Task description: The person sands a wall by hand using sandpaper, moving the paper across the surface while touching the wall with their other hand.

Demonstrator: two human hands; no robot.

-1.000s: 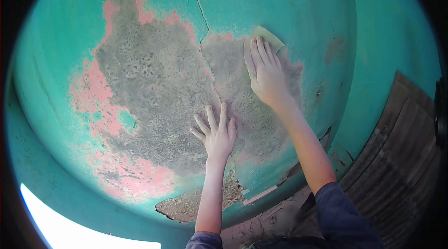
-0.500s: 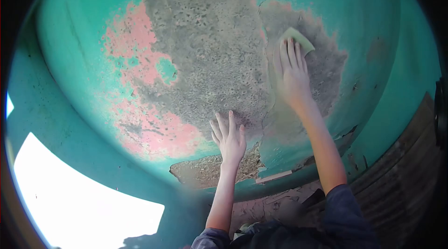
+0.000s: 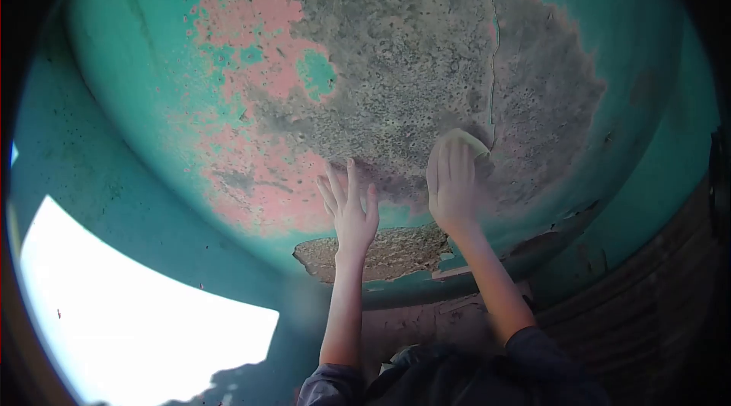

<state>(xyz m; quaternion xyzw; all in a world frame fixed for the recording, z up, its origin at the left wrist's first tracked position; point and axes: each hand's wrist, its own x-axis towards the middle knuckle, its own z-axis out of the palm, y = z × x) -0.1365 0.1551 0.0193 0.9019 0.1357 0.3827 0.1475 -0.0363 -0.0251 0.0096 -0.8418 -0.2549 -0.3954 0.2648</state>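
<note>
A pale green pad (image 3: 466, 136) lies against the grey worn patch (image 3: 396, 48) of a green painted wall. My right hand (image 3: 455, 185) presses flat on the pad, which shows past its fingertips; its fingers are together and slightly blurred. To the left, my left hand (image 3: 350, 212) rests with spread fingers on the lower edge of the worn patch and holds nothing. Pink paint (image 3: 263, 178) shows along the left of the grey area. A thin crack (image 3: 495, 63) runs down the wall, ending near the pad.
Below my hands is a broken patch of rough brown material (image 3: 388, 251) with chipped edges. A bright opening (image 3: 145, 307) lies at the lower left. Corrugated dark material (image 3: 647, 315) is at the lower right.
My right hand and the pad have moved down and left across the wall, closer to my left hand. The view has shifted, and my left hand stays at the patch's lower edge.
</note>
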